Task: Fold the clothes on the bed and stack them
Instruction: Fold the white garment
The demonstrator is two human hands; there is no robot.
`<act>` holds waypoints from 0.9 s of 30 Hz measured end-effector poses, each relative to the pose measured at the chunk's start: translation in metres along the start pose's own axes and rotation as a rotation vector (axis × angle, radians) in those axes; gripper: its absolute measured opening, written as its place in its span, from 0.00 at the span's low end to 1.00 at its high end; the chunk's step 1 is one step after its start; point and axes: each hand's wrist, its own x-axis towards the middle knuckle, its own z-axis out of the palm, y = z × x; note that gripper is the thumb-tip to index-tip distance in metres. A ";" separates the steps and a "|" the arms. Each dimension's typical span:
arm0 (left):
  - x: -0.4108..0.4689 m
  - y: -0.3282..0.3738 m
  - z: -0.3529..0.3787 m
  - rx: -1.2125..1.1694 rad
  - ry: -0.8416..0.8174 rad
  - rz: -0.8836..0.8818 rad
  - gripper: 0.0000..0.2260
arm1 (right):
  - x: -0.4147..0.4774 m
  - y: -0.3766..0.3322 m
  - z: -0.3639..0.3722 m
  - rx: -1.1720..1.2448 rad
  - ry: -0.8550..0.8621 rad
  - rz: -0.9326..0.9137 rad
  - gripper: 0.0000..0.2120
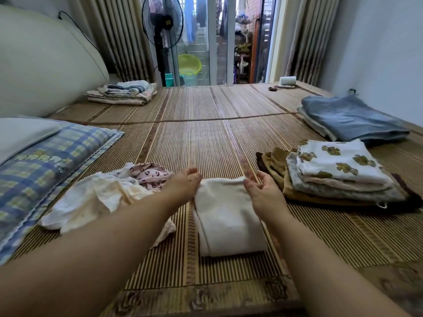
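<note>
A cream cloth [226, 216] lies folded into a narrow strip on the bamboo mat [206, 138] in front of me. My left hand [183, 186] pinches its far left corner and my right hand [263, 191] pinches its far right corner. To the left lies an unfolded heap: a white crumpled garment [91, 200] and a pink spotted garment [148, 173]. On the right stands a stack of folded clothes [338, 177], topped by a white piece with brown prints.
A blue checked pillow [41, 170] lies at the left edge. A folded blue-grey garment [350, 117] rests at the far right. Another folded pile [123, 93] sits at the far left by a cream headboard [45, 60]. A black fan [162, 30] stands beyond.
</note>
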 end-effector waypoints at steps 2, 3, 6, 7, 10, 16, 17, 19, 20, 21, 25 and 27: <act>0.008 -0.005 0.010 0.138 -0.011 0.017 0.22 | 0.006 0.013 0.008 -0.218 -0.029 0.008 0.26; 0.010 -0.008 0.017 0.176 -0.037 0.044 0.24 | 0.007 0.017 0.011 -0.340 -0.076 0.003 0.26; 0.006 -0.018 0.042 0.402 -0.170 0.160 0.26 | 0.005 0.026 0.018 -0.586 -0.276 -0.016 0.22; 0.005 -0.023 0.048 0.560 -0.232 0.207 0.26 | 0.002 0.027 0.019 -0.628 -0.347 -0.020 0.21; 0.009 -0.041 0.057 0.864 -0.422 0.252 0.24 | -0.002 0.037 0.018 -0.688 -0.479 -0.021 0.24; 0.021 -0.055 0.058 0.914 -0.488 0.141 0.27 | -0.013 0.062 0.024 -1.034 -0.561 -0.101 0.44; 0.020 -0.054 0.059 0.917 -0.488 0.123 0.27 | -0.014 0.065 0.023 -1.053 -0.559 -0.109 0.42; 0.016 -0.048 0.062 0.919 -0.472 0.082 0.27 | -0.012 0.066 0.016 -1.051 -0.500 -0.140 0.32; 0.012 -0.044 0.064 0.926 -0.462 0.062 0.28 | -0.009 0.064 0.010 -1.053 -0.447 -0.152 0.26; 0.006 -0.039 0.067 0.951 -0.457 0.050 0.29 | -0.006 0.062 0.004 -1.066 -0.386 -0.154 0.23; -0.016 -0.023 0.076 1.022 -0.389 0.073 0.34 | 0.004 0.062 -0.028 -1.056 -0.166 0.011 0.19; -0.021 -0.025 0.074 0.874 -0.244 0.040 0.32 | 0.003 0.062 -0.042 -0.885 -0.084 0.140 0.23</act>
